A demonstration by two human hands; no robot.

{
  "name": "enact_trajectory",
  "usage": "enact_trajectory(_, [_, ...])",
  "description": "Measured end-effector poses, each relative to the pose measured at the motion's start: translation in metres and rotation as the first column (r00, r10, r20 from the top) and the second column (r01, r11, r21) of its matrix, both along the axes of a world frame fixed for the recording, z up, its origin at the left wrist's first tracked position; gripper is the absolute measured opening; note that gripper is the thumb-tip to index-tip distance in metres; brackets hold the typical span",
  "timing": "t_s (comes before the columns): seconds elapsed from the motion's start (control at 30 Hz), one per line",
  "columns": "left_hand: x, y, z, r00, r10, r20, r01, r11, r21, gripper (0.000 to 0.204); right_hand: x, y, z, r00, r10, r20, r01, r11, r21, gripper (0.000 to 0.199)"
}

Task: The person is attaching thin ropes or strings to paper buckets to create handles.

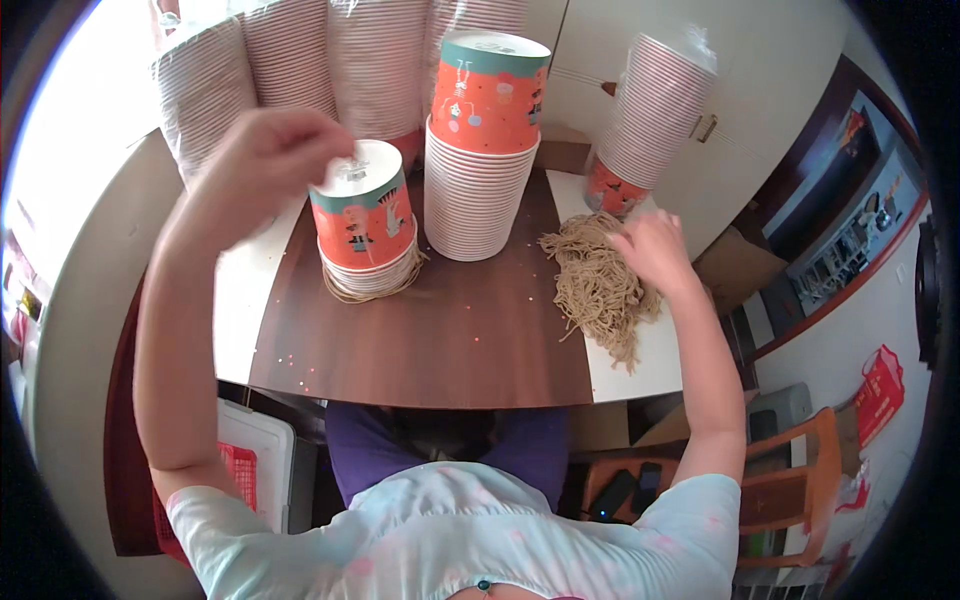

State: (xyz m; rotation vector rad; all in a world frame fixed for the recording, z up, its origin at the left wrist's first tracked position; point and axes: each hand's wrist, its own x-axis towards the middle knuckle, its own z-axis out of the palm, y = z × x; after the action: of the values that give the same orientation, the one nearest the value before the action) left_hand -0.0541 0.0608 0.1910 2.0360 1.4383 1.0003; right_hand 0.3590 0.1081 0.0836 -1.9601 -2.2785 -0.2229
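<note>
1. Head view, nearest: dark wooden surface [440,340] with white side panels.
2. Right hand [652,250] rests on a pile of tan string loops [600,285] at the right side of the surface; fingers curled into the strands, clamped or loose cannot be told.
3. Left hand [262,165] is raised just beside the top of a short stack of orange paper cups [365,225]; fingers bunched together, blurred, contents not discernible.
4. String loops lie around the base of that short stack.
5. Behind: taller cup stack [485,150]; farther, wrapped cup sleeves [300,60] against the wall.
</note>
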Motion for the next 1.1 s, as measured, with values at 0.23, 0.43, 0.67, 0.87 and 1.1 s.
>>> enact_trajectory(0.23, [0.077,-0.017,-0.067,0.888,-0.458,0.046,0.459,0.874,-0.157,0.018,-0.157,-0.085,0.002,-0.180,0.029,-0.983,-0.736,0.659,0.154,0.055])
enact_trajectory(0.43, [0.058,-0.024,-0.117,0.763,-0.194,0.617,0.591,0.597,-0.543,0.014,-0.145,-0.098,-0.033,0.120,0.035,-0.992,-0.605,0.795,-0.045,0.022])
enact_trajectory(0.67, [0.057,-0.039,-0.147,0.729,-0.143,0.670,0.601,0.602,-0.525,0.027,-0.131,-0.097,-0.051,0.355,0.201,-0.913,-0.524,0.851,-0.016,0.011])
enact_trajectory(0.87, [0.060,0.000,-0.136,0.914,-0.242,0.325,0.267,0.963,-0.033,0.042,-0.102,-0.032,-0.015,0.069,-0.055,-0.996,-0.471,0.878,-0.082,0.011])
enact_trajectory(1.1, [0.059,0.171,-0.081,0.988,0.112,0.110,-0.140,0.949,0.284,0.098,-0.070,0.123,0.093,0.400,0.114,-0.909,0.091,0.982,0.163,0.069])
